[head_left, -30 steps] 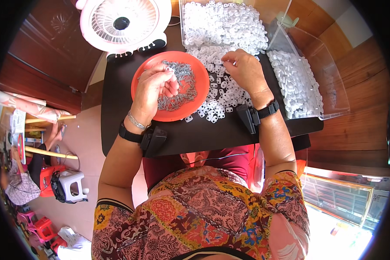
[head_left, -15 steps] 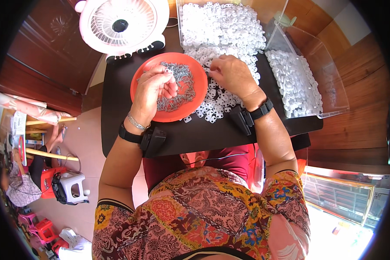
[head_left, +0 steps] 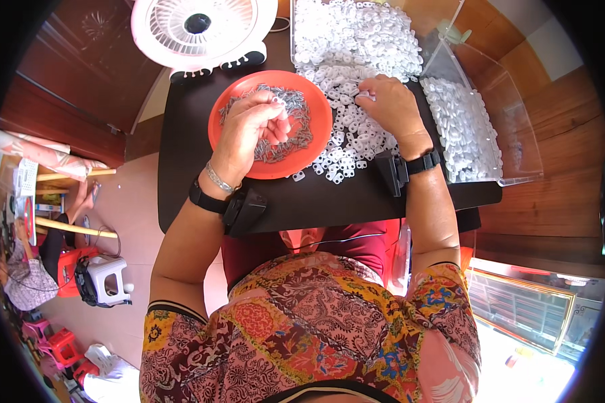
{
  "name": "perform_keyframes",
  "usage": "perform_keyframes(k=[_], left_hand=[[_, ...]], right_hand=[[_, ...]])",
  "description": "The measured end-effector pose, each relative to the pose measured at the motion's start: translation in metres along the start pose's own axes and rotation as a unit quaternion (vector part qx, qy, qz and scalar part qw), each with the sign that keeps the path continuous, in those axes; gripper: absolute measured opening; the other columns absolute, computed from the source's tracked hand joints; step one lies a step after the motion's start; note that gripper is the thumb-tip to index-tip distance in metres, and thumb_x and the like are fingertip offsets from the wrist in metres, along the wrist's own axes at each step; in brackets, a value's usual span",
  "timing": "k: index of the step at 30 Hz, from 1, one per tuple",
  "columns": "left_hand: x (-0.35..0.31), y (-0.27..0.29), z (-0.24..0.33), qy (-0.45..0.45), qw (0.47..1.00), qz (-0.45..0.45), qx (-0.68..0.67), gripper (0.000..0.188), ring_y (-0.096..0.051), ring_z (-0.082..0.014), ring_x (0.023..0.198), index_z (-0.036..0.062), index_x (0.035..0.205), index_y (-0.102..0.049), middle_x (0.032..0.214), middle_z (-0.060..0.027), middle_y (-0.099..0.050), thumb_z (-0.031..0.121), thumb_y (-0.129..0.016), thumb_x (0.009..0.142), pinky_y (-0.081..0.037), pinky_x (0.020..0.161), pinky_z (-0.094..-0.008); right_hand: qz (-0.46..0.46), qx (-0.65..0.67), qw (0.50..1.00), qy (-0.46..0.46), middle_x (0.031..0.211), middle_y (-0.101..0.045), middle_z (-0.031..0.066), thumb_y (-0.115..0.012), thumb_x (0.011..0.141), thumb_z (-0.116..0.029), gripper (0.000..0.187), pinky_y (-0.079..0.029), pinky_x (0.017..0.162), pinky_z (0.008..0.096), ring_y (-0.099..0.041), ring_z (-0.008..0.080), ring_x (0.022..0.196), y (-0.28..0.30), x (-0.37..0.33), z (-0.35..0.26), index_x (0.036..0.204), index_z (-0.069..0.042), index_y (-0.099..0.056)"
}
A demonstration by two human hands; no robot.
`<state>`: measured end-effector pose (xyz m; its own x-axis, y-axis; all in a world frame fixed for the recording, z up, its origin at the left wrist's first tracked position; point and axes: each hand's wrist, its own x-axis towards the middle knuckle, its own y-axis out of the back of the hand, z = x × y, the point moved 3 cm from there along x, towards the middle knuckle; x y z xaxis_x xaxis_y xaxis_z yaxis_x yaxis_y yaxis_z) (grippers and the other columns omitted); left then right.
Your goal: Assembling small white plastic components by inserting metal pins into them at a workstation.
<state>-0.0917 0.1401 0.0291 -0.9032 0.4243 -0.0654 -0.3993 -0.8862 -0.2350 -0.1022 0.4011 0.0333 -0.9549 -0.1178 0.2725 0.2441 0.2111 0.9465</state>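
Observation:
Over the orange-red plate [head_left: 321, 127], my left hand [head_left: 252, 127] is closed with its fingers curled, pinching a small white plastic clip [head_left: 277, 101] with holes between thumb and forefinger. Small grey metal screws or nails [head_left: 296, 144] lie in a heap on the plate below it. To the right, my right hand [head_left: 396, 111] hovers at the loose pile of white plastic clips [head_left: 346, 127], thumb and fingertips pressed together. A whitish spot shows at those fingertips, too small to make out. Both wrists wear black straps with black boxes.
A clear bin [head_left: 356, 40] of white clips stands at the back, and another clear tray [head_left: 464, 134] of clips is at the right. A pink-and-white fan [head_left: 198, 40] stands behind the plate on the dark table [head_left: 195, 195]. Another person [head_left: 30, 282] sits at far left.
My right hand has moved right, away from the plate's edge and over the clip pile. My left hand stays above the plate with its clip. The whole view has shifted slightly.

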Motion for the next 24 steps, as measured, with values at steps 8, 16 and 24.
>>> perform_keyframes(k=[8, 16, 24], left_hand=[[0.0, 0.0, 0.001, -0.014, 1.0, -0.013, 0.0, 0.018, -0.058, -0.0123, 0.061, 0.006, 0.082, -0.057, 0.069, -0.0042, -0.06, 0.021, -0.05, 0.091, -0.043, 0.058, -0.0228], [0.0, -0.003, -0.001, 0.002, 1.0, -0.006, -0.002, 0.017, -0.058, -0.0118, 0.061, 0.0071, 0.081, -0.056, 0.07, -0.0035, -0.06, 0.022, -0.053, 0.089, -0.044, 0.057, -0.0225], [0.0, -0.007, -0.001, 0.0, 1.0, -0.012, 0.017, 0.019, -0.058, -0.0115, 0.061, 0.0067, 0.079, -0.057, 0.071, -0.0038, -0.061, 0.021, -0.051, 0.09, -0.044, 0.058, -0.0224]], right_hand=[[0.004, 0.11, 0.994, -0.022, 0.077, -0.068, 0.0091, -0.065, 0.081, -0.027, 0.018, -0.052, 0.068, 0.0384, -0.065, 0.0291, 0.074, 0.002, 0.0, -0.016, 0.086, -0.009, -0.07], [0.036, 0.312, 0.948, -0.054, 0.066, -0.064, 0.0045, -0.068, 0.083, -0.023, 0.018, -0.046, 0.058, 0.0267, -0.057, 0.0119, 0.058, 0.002, 0.002, -0.003, 0.091, -0.007, -0.07], [0.111, 0.224, 0.967, -0.046, 0.079, -0.069, 0.0077, -0.067, 0.081, -0.025, 0.021, -0.052, 0.066, 0.0335, -0.066, 0.0233, 0.071, 0.009, 0.0, -0.004, 0.097, -0.011, -0.07]])
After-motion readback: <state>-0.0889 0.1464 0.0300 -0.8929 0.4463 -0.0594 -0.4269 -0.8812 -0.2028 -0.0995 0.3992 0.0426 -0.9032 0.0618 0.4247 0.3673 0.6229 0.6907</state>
